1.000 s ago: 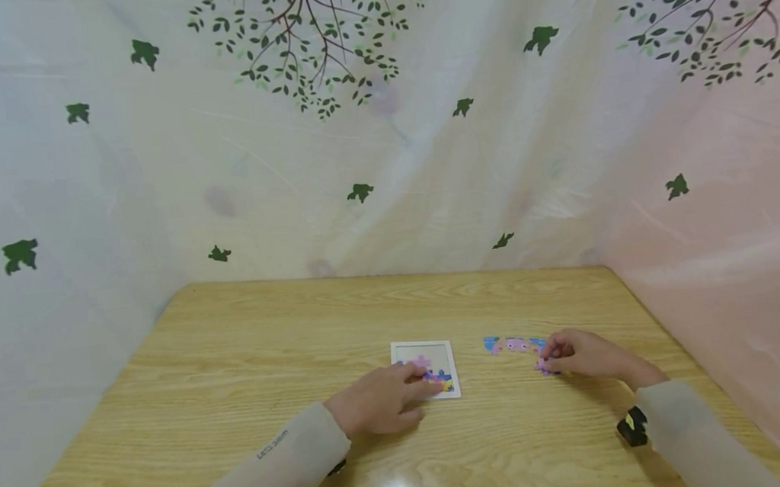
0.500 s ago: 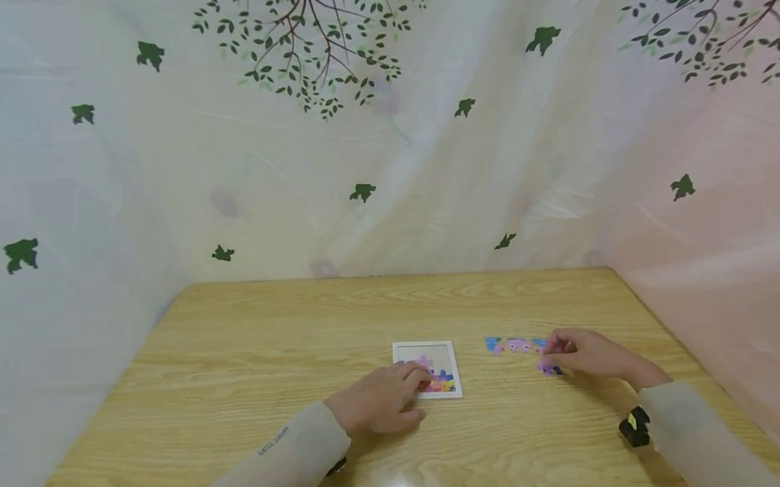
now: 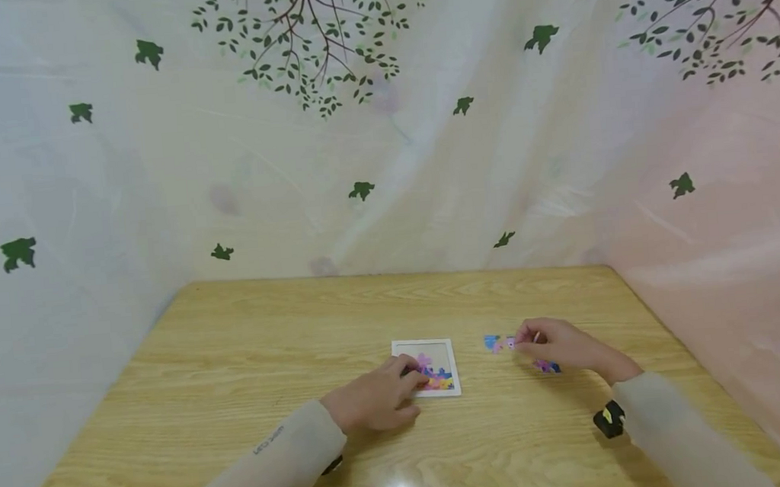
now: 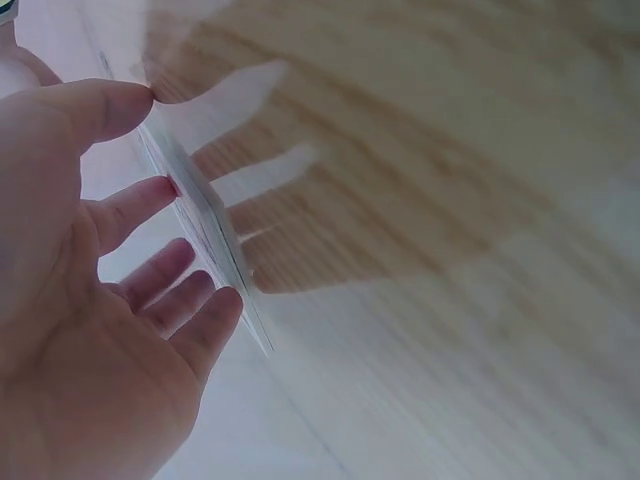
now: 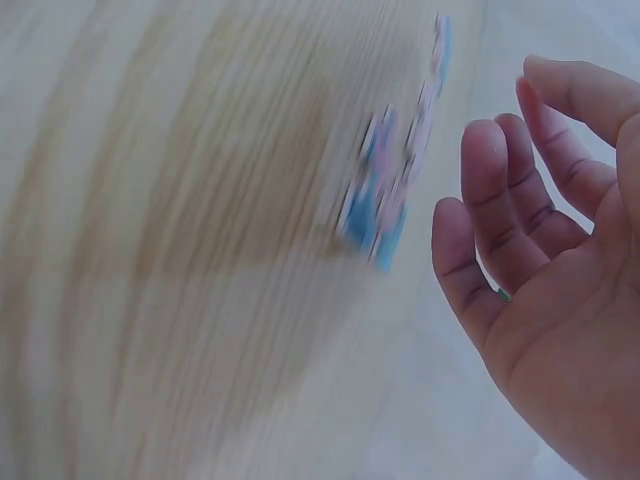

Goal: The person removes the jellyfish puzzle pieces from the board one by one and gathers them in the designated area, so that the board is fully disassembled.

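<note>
A white-rimmed jigsaw puzzle tray lies on the table, with joined pink, blue and yellow pieces in its lower part. My left hand rests over its left side, fingers spread and lightly bent. In the left wrist view the tips touch the tray's edge. Loose puzzle pieces lie in a row to the right of the tray, and another group lies nearer. Above the row hovers my right hand, hiding some of it. The right wrist view shows its fingers loosely curled, thumb near index, nothing visible between.
The wooden table reaches back to a pale curtain printed with leaves and branches, which also hangs at both sides. A dark wrist device sits under the right sleeve.
My right hand has moved left and slightly away from me, from the nearer loose pieces to above the row. My left hand's fingers have bent a little on the tray.
</note>
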Tool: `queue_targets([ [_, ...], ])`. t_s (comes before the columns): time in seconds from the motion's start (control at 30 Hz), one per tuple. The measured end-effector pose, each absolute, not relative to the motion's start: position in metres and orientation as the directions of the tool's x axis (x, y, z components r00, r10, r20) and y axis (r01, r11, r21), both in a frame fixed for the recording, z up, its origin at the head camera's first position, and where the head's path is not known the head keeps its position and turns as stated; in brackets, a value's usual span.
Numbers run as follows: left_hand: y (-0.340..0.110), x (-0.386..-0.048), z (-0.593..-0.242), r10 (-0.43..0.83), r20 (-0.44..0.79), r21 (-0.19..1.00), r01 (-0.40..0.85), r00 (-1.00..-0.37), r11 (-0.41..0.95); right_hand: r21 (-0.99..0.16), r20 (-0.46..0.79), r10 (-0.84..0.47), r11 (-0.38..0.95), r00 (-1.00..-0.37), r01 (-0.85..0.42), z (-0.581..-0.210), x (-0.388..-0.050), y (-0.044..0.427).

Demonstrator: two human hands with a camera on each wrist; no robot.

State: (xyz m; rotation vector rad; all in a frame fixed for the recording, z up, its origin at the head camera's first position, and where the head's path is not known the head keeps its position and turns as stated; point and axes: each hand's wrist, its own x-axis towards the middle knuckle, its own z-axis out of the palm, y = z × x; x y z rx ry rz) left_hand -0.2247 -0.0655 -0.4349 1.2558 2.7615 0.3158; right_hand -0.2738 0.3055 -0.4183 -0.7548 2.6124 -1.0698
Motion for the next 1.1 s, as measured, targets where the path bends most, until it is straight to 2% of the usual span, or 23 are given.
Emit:
queue_targets([
  [0.17,-0.068,-0.222,-0.433,0.725,-0.06,0.238,0.696,-0.686,0.678,-0.691,-0.041,-0.558,0.615,-0.829,-0.38,-0.419,-0.279,0.28],
  [0.4,-0.074,-0.223,-0.432,0.748,-0.041,0.196,0.729,-0.662,0.656,-0.695,-0.018,-0.617,0.573,-0.786,-0.434,-0.425,-0.289,0.239],
  [0.57,-0.079,-0.225,-0.432,0.756,-0.045,0.225,0.731,-0.652,0.644,-0.69,-0.043,-0.663,0.561,-0.747,-0.458,-0.428,-0.293,0.211],
  [0.8,-0.081,-0.222,-0.427,0.779,-0.049,0.258,0.746,-0.625,0.614,-0.601,-0.05,-0.683,0.604,-0.729,-0.524,-0.427,-0.292,0.182],
  [0.97,-0.082,-0.22,-0.426,0.774,-0.071,0.268,0.735,-0.629,0.622,-0.523,-0.066,-0.679,0.647,-0.731,-0.554,-0.43,-0.29,0.171],
  [1.1,-0.083,-0.219,-0.426,0.772,-0.069,0.263,0.735,-0.632,0.625,-0.509,-0.075,-0.669,0.663,-0.739,-0.549,-0.429,-0.288,0.166],
])
